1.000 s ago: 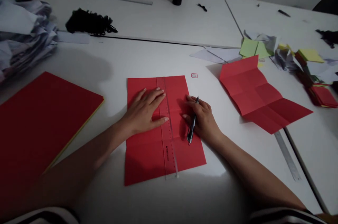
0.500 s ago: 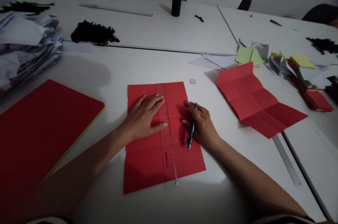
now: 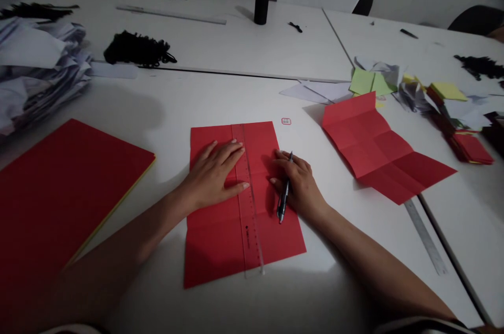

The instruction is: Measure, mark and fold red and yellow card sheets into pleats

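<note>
A creased red sheet of paper [image 3: 212, 250] lies on the white table in front of me. Lengthwise down its middle runs a clear plastic ruler [image 3: 252, 239], its near end sticking out past the paper's edge. My left hand [image 3: 214, 176] rests flat across the ruler and paper, fingers spread. At the sheet's right edge, my right hand [image 3: 299, 181] holds a dark pen [image 3: 283, 200] between thumb and fingers. The pen's clicker end points towards me or its tip does; I cannot tell which.
On the left lies a stack of red sheets [image 3: 71, 187] with a yellow edge, below crumpled white paper [image 3: 35, 66]. To the right sit a folded red sheet [image 3: 374, 145], a metal ruler [image 3: 425, 237] and small paper pieces [image 3: 372, 82]. A black bottle [image 3: 262, 3] and black yarn [image 3: 137, 49] stand further back.
The view has shifted very slightly. Both hands, the ruler and the pen keep their places on the red sheet.
</note>
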{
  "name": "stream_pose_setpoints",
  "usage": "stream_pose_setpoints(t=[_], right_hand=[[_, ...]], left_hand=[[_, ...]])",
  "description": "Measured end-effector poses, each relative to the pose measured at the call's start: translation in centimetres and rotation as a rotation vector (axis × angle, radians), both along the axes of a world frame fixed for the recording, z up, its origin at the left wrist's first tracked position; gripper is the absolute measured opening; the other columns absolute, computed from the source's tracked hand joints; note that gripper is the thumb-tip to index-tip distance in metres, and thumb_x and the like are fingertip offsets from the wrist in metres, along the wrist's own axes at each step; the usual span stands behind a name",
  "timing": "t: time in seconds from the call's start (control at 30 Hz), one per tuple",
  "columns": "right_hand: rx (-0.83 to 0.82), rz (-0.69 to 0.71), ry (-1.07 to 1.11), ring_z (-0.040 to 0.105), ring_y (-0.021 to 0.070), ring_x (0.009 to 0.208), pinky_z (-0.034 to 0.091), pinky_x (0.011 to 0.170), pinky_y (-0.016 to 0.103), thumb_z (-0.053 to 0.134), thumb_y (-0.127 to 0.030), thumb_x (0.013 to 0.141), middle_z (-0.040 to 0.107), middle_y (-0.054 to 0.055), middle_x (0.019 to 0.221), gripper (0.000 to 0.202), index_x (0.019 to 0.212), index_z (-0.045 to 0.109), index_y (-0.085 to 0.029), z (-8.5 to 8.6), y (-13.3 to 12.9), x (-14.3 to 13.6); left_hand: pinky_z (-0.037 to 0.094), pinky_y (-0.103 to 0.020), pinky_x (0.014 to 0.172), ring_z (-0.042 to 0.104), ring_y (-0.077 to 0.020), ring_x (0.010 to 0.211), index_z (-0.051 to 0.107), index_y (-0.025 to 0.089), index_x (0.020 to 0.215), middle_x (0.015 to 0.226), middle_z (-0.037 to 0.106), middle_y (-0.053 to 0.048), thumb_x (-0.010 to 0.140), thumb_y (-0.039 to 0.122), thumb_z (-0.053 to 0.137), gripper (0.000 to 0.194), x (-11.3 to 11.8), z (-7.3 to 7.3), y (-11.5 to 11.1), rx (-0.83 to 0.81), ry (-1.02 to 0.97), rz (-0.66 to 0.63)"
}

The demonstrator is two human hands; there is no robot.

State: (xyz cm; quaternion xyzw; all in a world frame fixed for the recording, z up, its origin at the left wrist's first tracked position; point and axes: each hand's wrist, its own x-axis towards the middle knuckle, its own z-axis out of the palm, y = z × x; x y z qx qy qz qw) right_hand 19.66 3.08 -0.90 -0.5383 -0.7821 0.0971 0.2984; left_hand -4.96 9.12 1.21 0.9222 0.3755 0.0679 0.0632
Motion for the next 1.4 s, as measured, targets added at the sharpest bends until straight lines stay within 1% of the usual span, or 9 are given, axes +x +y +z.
stream_pose_setpoints(t=[0.27, 0.4, 0.5, 0.63, 0.73, 0.9, 1.17, 1.27, 1.4], right_hand=[[-0.002, -0.001, 0.021, 0.047, 0.0291, 0.128, 0.042, 0.100, 0.053, 0.058, -0.027, 0.089, 0.054, 0.014, 0.136, 0.035, 0.122, 0.049, -0.021, -0.1, 0.0, 0.0], [-0.053, -0.016, 0.068, 0.046, 0.0295, 0.129, 0.041, 0.102, 0.054, 0.058, -0.027, 0.088, 0.053, 0.014, 0.137, 0.036, 0.122, 0.049, -0.022, 0.5, -0.2, -0.1], [-0.145, -0.055, 0.196, 0.050, 0.0291, 0.126, 0.044, 0.099, 0.053, 0.057, -0.028, 0.089, 0.052, 0.013, 0.138, 0.036, 0.124, 0.048, -0.024, 1.6, -0.5, 0.0], [-0.343, -0.108, 0.417, 0.061, 0.0276, 0.110, 0.051, 0.090, 0.050, 0.059, -0.035, 0.088, 0.058, 0.012, 0.129, 0.039, 0.124, 0.046, -0.027, 2.8, -0.6, 0.4], [-0.394, -0.101, 0.543, 0.058, 0.0263, 0.116, 0.049, 0.094, 0.049, 0.061, -0.036, 0.087, 0.061, 0.009, 0.124, 0.038, 0.121, 0.047, -0.027, 3.3, -0.3, 0.8], [-0.485, -0.139, 0.654, 0.058, 0.0237, 0.117, 0.046, 0.100, 0.047, 0.062, -0.034, 0.085, 0.057, 0.008, 0.129, 0.032, 0.114, 0.050, -0.028, 3.8, 0.1, 1.3], [-0.566, -0.117, 0.794, 0.056, 0.0237, 0.120, 0.049, 0.099, 0.046, 0.059, -0.036, 0.088, 0.055, 0.007, 0.132, 0.031, 0.116, 0.047, -0.031, 3.3, 0.4, 2.2], [-0.563, -0.121, 0.814, 0.060, 0.0234, 0.115, 0.049, 0.099, 0.048, 0.059, -0.036, 0.088, 0.055, 0.007, 0.132, 0.031, 0.117, 0.047, -0.031, 3.1, 0.6, 2.3], [-0.572, -0.143, 0.803, 0.059, 0.0242, 0.115, 0.050, 0.096, 0.047, 0.060, -0.035, 0.087, 0.058, 0.009, 0.128, 0.031, 0.115, 0.049, -0.028, 3.1, 0.6, 2.1]], left_hand=[[0.011, -0.046, 0.119, 0.025, -0.0255, 0.142, 0.027, 0.017, 0.146, 0.151, 0.032, -0.009, 0.089, 0.058, 0.046, 0.073, 0.1, -0.1, 0.1, -0.012, -0.015, -0.003], [0.011, -0.047, 0.119, 0.025, -0.0266, 0.142, 0.026, 0.018, 0.147, 0.151, 0.033, -0.009, 0.089, 0.058, 0.046, 0.073, 0.1, 0.0, 0.1, -0.014, -0.033, -0.006], [0.010, -0.046, 0.120, 0.024, -0.0263, 0.142, 0.026, 0.018, 0.147, 0.151, 0.033, -0.010, 0.090, 0.057, 0.046, 0.073, 0.0, 0.0, 0.0, -0.018, -0.031, -0.006], [0.009, -0.045, 0.120, 0.023, -0.0253, 0.143, 0.026, 0.016, 0.147, 0.151, 0.032, -0.011, 0.091, 0.056, 0.044, 0.071, 0.2, 0.0, 0.1, -0.017, -0.030, -0.018], [0.008, -0.045, 0.120, 0.023, -0.0260, 0.143, 0.026, 0.016, 0.147, 0.151, 0.032, -0.011, 0.090, 0.057, 0.044, 0.072, 0.3, 0.0, 0.1, -0.036, -0.035, -0.016], [0.007, -0.045, 0.120, 0.022, -0.0264, 0.143, 0.026, 0.015, 0.147, 0.151, 0.032, -0.010, 0.090, 0.057, 0.043, 0.072, 0.5, 0.2, 0.1, -0.069, -0.044, -0.017], [0.007, -0.045, 0.120, 0.021, -0.0262, 0.143, 0.023, 0.017, 0.149, 0.151, 0.031, -0.010, 0.091, 0.058, 0.040, 0.073, 0.6, 0.0, 0.3, -0.068, -0.031, -0.018], [0.006, -0.044, 0.120, 0.021, -0.0256, 0.144, 0.023, 0.017, 0.149, 0.151, 0.032, -0.010, 0.091, 0.058, 0.040, 0.073, 0.6, 0.0, 0.3, -0.060, -0.027, -0.022], [0.006, -0.044, 0.120, 0.020, -0.0252, 0.144, 0.021, 0.018, 0.149, 0.151, 0.031, -0.009, 0.091, 0.056, 0.041, 0.072, 0.6, 0.0, 0.2, -0.065, -0.018, -0.013]])
